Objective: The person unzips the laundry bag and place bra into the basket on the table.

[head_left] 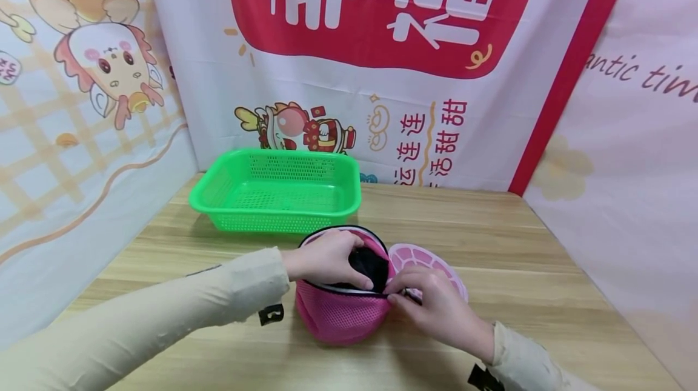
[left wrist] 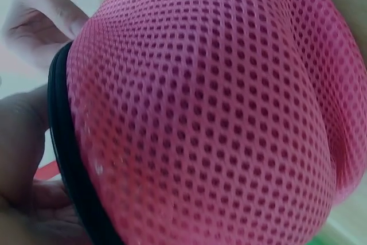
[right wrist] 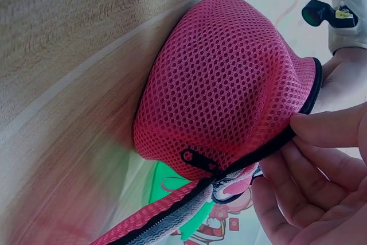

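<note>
A pink mesh laundry bag (head_left: 343, 315) with black edging stands unzipped on the table, and a black item (head_left: 371, 270), apparently cloth, shows inside it. My left hand (head_left: 327, 257) reaches over the rim into the opening, its thumb against the black item; the other fingertips are hidden. At the bag's right side my right hand (head_left: 431, 303) pinches the black-edged rim between thumb and fingers, close in the right wrist view. A zipper pull (right wrist: 198, 160) hangs near the lid's joint. The round lid (head_left: 455, 279), pink with pale ribs, is folded back to the right, partly behind my right hand.
A green perforated plastic basket (head_left: 275, 221) stands behind the bag at the back left of the wooden table (head_left: 518, 294). Printed cloth hangings (head_left: 376, 82) enclose the back and both sides.
</note>
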Tool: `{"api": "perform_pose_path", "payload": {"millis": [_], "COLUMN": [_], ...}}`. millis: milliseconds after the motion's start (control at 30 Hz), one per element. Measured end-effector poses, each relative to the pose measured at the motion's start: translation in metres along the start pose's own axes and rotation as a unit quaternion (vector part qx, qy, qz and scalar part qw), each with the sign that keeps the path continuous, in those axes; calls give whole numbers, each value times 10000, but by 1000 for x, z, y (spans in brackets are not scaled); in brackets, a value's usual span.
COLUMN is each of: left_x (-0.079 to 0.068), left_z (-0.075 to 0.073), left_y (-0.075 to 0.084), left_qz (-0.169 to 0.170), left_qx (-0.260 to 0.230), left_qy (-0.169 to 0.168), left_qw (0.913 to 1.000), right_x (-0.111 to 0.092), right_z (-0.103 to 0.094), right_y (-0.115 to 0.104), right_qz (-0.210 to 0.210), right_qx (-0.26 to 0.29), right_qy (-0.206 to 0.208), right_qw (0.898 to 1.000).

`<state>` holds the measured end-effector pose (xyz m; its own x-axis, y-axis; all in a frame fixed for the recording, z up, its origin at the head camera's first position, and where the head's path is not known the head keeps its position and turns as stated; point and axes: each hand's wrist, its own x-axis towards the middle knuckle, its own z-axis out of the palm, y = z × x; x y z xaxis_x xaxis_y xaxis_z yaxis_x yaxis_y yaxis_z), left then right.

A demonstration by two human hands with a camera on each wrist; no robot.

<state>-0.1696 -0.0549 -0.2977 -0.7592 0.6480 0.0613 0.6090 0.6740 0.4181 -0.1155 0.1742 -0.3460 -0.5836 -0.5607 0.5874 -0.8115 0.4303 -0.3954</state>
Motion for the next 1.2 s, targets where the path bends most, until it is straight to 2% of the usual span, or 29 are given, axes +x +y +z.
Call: {"api": "perform_pose_path", "payload": {"millis": [167,533,733,867,1033,1200], "left_x": [1,5,6,6,5,3], "left_z": [1,-4,-8,-12,-16,-22], "left_y": [2,8,9,8,7,7], "left_qz": [-104,249,111,89,220,132], "left_qx": [-193,-439,-558,-715,-1032,-1380], "left_qy": [-35,-329,-436,-425,-353,-258], "left_qw": [9998,9982,9974,9965,9938,9900], "right_x": [0,-1,-3,-4,-4,-4], "right_z": [0,-1,0,0,0,0], "right_y": [0,1,1,2,3,4], "right_qz": [-11,-45,-113,-244,-292,-292], "right_qx": [19,17,92,160,202,247], "right_qy": [36,35,183,288,345,380], "right_qw": [10000,10000,9997,9992,9988,9985]}}
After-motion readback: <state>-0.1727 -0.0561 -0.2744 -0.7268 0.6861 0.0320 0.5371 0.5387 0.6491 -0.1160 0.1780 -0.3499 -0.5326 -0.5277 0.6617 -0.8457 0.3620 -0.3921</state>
